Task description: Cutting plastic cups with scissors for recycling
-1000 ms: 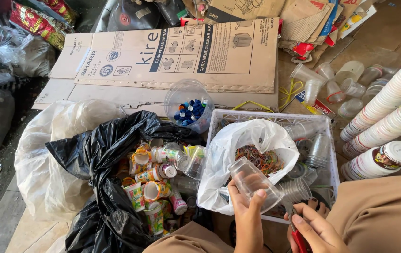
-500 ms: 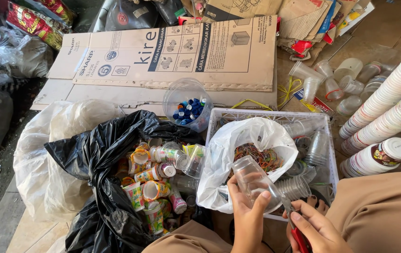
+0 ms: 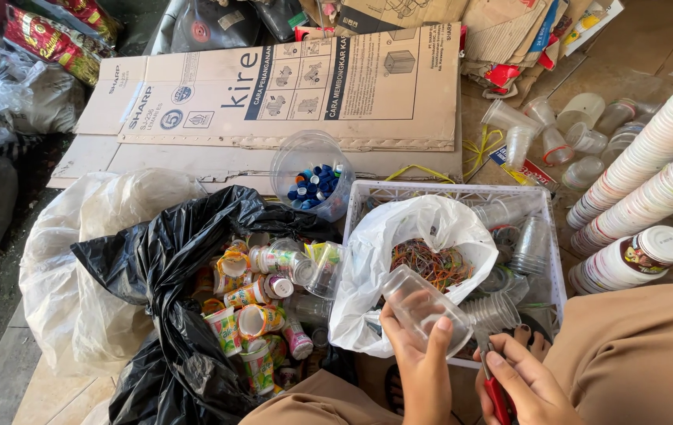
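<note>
The left hand (image 3: 423,362) has its grip clamped around a clear plastic cup (image 3: 423,308), held tilted just above the near edge of a white crate (image 3: 545,206). The right hand (image 3: 527,386) has its grip closed on a red-handled tool (image 3: 498,393) just beside the cup. Inside the crate sit a white bag of rubber bands (image 3: 431,264) and more clear cups (image 3: 529,244); a black bag of colourful cups (image 3: 258,307) lies to the left.

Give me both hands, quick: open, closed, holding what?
Left hand: closed on a clear cup.
Right hand: closed on a red-handled tool; what kind cannot be told.
</note>
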